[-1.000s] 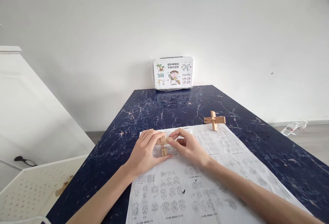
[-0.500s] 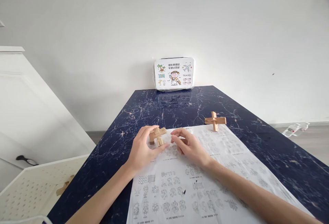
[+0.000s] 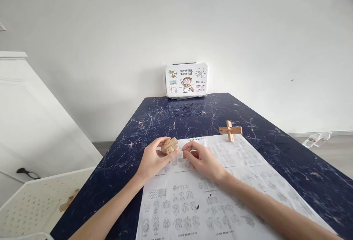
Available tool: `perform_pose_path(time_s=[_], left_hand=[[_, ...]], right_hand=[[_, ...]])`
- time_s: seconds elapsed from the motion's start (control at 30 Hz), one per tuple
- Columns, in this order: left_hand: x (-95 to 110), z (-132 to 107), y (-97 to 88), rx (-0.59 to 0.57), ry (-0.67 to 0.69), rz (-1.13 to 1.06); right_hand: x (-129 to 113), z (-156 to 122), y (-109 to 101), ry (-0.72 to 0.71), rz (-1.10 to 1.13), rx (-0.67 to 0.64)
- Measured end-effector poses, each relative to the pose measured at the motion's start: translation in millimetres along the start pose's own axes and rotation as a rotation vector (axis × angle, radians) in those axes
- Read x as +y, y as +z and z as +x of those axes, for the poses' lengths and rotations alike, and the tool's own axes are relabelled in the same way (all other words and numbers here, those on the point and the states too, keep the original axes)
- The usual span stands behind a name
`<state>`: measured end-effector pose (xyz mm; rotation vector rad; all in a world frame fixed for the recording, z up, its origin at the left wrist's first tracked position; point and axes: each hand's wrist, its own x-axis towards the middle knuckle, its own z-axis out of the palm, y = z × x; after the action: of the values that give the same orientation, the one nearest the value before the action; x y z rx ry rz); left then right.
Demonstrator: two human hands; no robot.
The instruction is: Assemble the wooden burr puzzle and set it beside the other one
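Between its thumb and fingers, my left hand (image 3: 154, 159) holds a small wooden interlocking puzzle (image 3: 170, 146) of crossed, notched bars, tilted above the top of a printed sheet. My right hand (image 3: 202, 158) is just to the right of the puzzle, apart from it. Its fingers are curled, with thumb and forefinger tips close together; whether anything is between them I cannot make out. The instruction sheet (image 3: 187, 181), covered with line drawings of assemblies, lies under both hands. At its far right edge stands a second wooden puzzle (image 3: 230, 130), shaped like a cross.
A white case (image 3: 186, 80) with cartoon pictures leans against the wall at the far end of the dark blue marbled table (image 3: 124, 122). Down left is a white perforated basket (image 3: 30, 203) with wooden pieces (image 3: 67, 201) in it. Clear plastic packaging (image 3: 314, 139) lies beyond the table's right edge.
My left hand has turned the puzzle, and its thumb now presses against the near side of it. My right hand has barely moved, its fingers a little more curled.
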<state>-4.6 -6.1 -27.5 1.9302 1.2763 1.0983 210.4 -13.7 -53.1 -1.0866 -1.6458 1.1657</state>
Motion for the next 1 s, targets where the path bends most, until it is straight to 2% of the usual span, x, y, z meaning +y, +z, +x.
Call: perform_pose_path(time_s=[0.1, 0.23, 0.4, 0.73, 1.0], left_hand=[[1.7, -0.9, 1.0, -0.064, -0.009, -0.023], [1.3, -1.4, 1.0, -0.060, 0.067, 0.074], [0.1, -1.9, 0.5, -0.070, 0.052, 0.075], [8.9, -4.5, -0.4, -0.137, -0.008, -0.010], [5.7, -4.9, -1.2, -0.130, 0.015, 0.042]], right_hand=[[-0.4, -0.7, 1.5, -0.044, -0.096, 0.028], [1.3, -2.3, 3.3, -0.122, -0.213, 0.066], [7.7, -2.5, 3.8, -0.241, -0.312, 0.089], [3.6, -6.6, 1.0, -0.401, -0.436, -0.107], [10.0, -5.3, 0.1, -0.410, -0.477, -0.094]])
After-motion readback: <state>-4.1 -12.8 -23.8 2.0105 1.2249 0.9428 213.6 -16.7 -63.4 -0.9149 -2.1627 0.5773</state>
